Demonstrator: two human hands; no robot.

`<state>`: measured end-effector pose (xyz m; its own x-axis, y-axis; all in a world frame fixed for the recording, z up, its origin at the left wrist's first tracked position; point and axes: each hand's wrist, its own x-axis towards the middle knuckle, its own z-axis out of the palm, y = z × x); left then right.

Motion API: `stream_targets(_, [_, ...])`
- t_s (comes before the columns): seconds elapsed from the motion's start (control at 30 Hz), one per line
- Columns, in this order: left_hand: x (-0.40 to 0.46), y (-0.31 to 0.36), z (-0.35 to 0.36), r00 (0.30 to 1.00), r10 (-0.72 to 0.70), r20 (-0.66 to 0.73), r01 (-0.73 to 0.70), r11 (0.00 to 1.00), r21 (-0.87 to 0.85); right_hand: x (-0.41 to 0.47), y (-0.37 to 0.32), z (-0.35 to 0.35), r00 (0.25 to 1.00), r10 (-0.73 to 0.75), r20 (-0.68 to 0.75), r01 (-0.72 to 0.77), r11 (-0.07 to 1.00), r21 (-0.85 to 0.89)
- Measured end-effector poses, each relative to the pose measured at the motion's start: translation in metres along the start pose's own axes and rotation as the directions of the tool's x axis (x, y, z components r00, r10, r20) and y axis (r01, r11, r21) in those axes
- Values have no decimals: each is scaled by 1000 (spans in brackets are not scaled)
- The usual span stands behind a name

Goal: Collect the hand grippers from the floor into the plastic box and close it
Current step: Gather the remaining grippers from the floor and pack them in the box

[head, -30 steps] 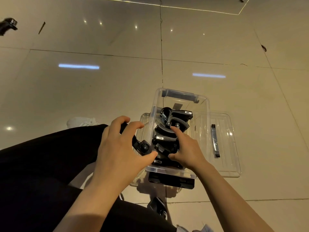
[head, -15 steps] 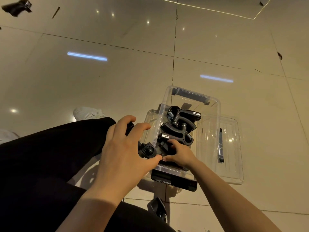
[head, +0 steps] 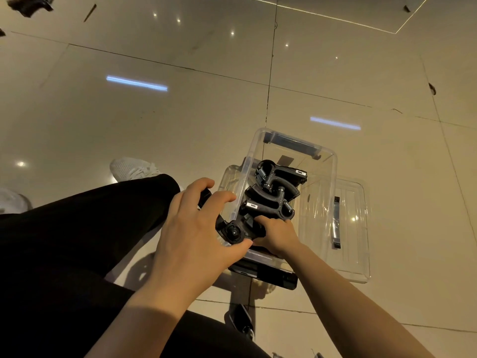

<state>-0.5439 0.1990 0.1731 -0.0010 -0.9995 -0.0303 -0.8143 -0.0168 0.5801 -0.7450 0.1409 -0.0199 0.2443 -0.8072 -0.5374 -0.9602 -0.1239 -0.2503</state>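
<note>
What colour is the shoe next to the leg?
The shoe is white, with white laces. The head view, the only one here, shows it on the floor beside the black trouser leg.

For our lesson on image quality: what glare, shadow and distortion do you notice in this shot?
Head view: ceiling lights glare as streaks and dots on the glossy floor; the clear plastic box casts a shadow toward the viewer; wide-angle bends tile joints; dim, warm cast.

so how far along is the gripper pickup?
Partway. Done: several hand grippers lie in the plastic box. In hand: the left hand holds another gripper at the box's near edge; the right hand reaches inside. Left: one dark gripper-like item far left on the floor, and the lid, lying off beside the box.
</note>
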Motion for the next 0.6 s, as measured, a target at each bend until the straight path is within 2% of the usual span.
stream_targets(0.2, [-3,-4,2,1000,-8,8,8,1000,1,-11,6,1,996,84,26,-84,996,25])
stream_targets(0.3, [-4,-3,1,998,-38,49,43,994,-97,-16,7,-2,995,78,66,-82,995,61])
stream_targets(0.37, [-3,-4,1,998,-41,56,50,984,-173,-22,5,-11,997,61,36,-65,991,115])
stream_targets(0.4, [-2,-4,2,998,-33,51,43,979,-199,-27,3,-17,998,58,-29,-51,977,206])
stream_targets(0.43, [-1,-5,1,999,-22,41,31,974,-223,-35,-2,-26,992,73,-104,-35,941,335])
stream_targets(0.5, [0,-4,1,1000,7,2,-6,963,-269,-55,-17,-48,970,137,-199,15,788,616])
stream_targets(0.6, [1,-1,-2,996,77,-41,-86,949,-304,-86,-42,-76,978,160,-132,45,456,889])
